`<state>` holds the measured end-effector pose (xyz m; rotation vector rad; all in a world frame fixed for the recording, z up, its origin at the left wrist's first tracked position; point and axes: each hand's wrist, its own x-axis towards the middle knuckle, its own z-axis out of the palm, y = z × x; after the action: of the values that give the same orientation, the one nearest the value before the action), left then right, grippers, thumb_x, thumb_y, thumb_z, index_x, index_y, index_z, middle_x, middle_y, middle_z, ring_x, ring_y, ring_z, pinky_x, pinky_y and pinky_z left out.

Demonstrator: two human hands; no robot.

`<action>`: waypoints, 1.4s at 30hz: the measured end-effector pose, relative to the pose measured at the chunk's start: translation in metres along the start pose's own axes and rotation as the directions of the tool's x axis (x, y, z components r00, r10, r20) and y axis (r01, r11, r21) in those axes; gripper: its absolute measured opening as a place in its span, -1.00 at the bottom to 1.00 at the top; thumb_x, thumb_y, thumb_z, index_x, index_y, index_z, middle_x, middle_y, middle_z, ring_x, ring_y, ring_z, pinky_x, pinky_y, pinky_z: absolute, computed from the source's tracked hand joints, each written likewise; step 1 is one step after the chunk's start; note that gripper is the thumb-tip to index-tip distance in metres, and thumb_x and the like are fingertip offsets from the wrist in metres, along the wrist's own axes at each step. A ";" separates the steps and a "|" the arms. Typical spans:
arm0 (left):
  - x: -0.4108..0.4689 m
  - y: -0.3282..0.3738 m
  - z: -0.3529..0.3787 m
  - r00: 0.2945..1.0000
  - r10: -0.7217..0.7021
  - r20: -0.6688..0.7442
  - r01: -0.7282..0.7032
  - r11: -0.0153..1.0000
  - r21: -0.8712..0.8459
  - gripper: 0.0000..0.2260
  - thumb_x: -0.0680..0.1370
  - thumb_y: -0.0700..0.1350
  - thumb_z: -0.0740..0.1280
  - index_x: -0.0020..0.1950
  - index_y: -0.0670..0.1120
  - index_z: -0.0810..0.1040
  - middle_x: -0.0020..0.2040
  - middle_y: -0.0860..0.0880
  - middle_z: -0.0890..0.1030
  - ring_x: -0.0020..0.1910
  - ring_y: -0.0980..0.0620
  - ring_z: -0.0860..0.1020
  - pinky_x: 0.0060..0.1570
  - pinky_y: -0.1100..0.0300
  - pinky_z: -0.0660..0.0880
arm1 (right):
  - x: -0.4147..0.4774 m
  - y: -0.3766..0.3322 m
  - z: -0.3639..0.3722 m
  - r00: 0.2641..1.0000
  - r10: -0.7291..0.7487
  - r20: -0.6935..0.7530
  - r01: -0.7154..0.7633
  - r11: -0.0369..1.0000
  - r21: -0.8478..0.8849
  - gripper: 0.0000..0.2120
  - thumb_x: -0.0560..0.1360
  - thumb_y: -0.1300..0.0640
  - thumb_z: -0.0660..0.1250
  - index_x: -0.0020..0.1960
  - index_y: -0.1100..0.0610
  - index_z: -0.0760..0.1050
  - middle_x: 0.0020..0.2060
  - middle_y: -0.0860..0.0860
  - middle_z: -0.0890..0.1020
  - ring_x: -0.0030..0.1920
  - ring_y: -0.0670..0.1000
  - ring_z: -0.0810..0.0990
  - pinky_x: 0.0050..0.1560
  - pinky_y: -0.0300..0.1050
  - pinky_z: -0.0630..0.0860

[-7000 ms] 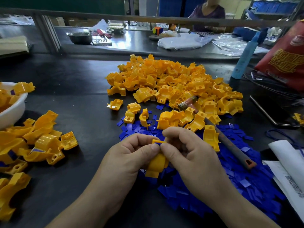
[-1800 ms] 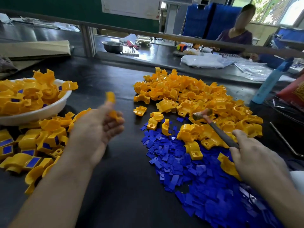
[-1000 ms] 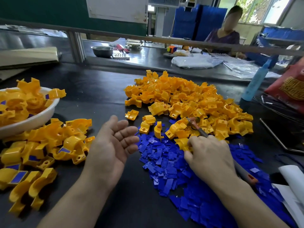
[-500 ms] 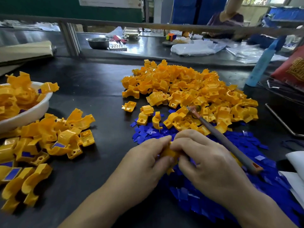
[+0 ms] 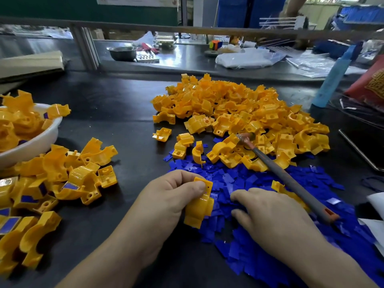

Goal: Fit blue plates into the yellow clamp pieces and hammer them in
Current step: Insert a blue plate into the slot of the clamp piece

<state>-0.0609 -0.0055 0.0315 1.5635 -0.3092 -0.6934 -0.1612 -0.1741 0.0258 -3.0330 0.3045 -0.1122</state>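
Over the plates [image 5: 259,183], our left hand [image 5: 166,200] grips a clamp [image 5: 200,206] ready for loading; right hand [image 5: 274,213], fingers loose, probably seeks one.

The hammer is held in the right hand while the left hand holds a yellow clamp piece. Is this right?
No. In the head view the hammer lies unheld, its handle across the blue plates, and the right hand touches those plates. The left hand does hold a yellow clamp piece.
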 end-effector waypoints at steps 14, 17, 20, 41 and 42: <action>0.001 -0.005 0.003 0.999 -0.036 0.038 0.037 0.999 -0.005 -0.91 0.54 -0.04 0.40 -0.12 0.12 0.69 -0.17 -0.01 0.73 -0.22 0.07 0.70 -0.28 0.25 0.58 | 0.001 -0.001 -0.007 0.966 0.110 -0.232 -0.041 0.958 0.283 -0.81 0.53 -0.01 0.27 0.12 -0.13 0.56 -0.21 -0.18 0.62 -0.20 -0.21 0.56 -0.23 -0.36 0.48; 0.000 -0.005 0.004 0.998 -0.043 0.042 0.043 0.999 -0.013 -0.90 0.54 -0.04 0.40 -0.12 0.13 0.69 -0.17 0.00 0.73 -0.21 0.05 0.71 -0.30 0.25 0.57 | 0.000 -0.001 -0.007 0.963 0.142 -0.230 -0.059 0.941 0.333 -0.83 0.53 0.02 0.29 0.10 -0.12 0.55 -0.33 -0.20 0.56 -0.32 -0.26 0.52 -0.23 -0.39 0.46; 0.001 -0.005 0.004 0.998 -0.045 0.044 0.045 0.999 -0.007 -0.90 0.54 -0.03 0.40 -0.11 0.16 0.68 -0.17 0.02 0.73 -0.23 0.08 0.71 -0.34 0.30 0.55 | 0.000 -0.001 -0.007 0.959 0.159 -0.235 -0.066 0.930 0.361 -0.79 0.55 -0.01 0.22 0.15 -0.10 0.54 -0.20 -0.18 0.60 -0.22 -0.25 0.54 -0.22 -0.43 0.44; 0.004 -0.005 -0.002 0.989 0.057 -0.139 -0.057 0.998 0.008 -0.68 0.23 0.18 0.45 -0.08 0.09 0.67 -0.19 0.06 0.71 -0.28 0.11 0.68 -0.40 0.26 0.56 | -0.007 -0.011 -0.006 0.967 0.095 -0.236 0.001 0.926 0.378 -0.73 0.51 -0.12 0.23 0.20 -0.17 0.42 -0.29 -0.20 0.51 -0.23 -0.17 0.55 -0.26 -0.25 0.53; 0.006 -0.004 -0.006 0.983 0.049 -0.175 -0.049 0.999 0.004 -0.70 0.27 0.16 0.44 -0.06 0.08 0.66 -0.20 0.07 0.71 -0.28 0.10 0.68 -0.39 0.23 0.57 | -0.006 -0.011 -0.005 0.978 0.070 -0.196 -0.018 0.967 0.254 -0.62 0.49 -0.22 0.19 0.27 -0.16 0.35 -0.24 -0.21 0.47 -0.19 -0.17 0.52 -0.24 -0.22 0.49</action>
<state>-0.0530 -0.0036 0.0263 1.5995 -0.2158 -0.5134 -0.1656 -0.1624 0.0310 -2.7642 0.3443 -0.4263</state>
